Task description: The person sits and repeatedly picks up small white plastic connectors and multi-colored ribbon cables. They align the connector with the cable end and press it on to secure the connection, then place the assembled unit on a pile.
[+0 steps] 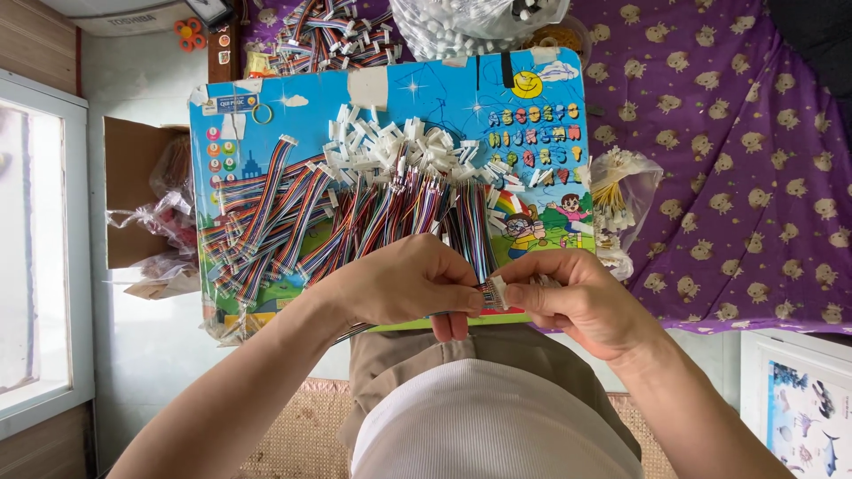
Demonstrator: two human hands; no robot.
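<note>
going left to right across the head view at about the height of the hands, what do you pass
cardboard box → left hand → white connector pinched between both hands → right hand → clear bag of yellow-wired parts → purple patterned cloth

Purple patterned cloth, bright white-framed window, pale floor, woven mat, cardboard box

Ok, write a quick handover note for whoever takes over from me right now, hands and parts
Left hand: pinching a multicoloured ribbon cable at its end.
Right hand: fingers on the small white connector at that cable's tip; both grips meet there.
On the blue picture board: a heap of cables with white connectors fitted, and a second bundle lying to the left.
Clear bag of white connectors sits beyond the board.
Done: many cables lie finished. Left: the one in hand; how many more, unclear.
</note>
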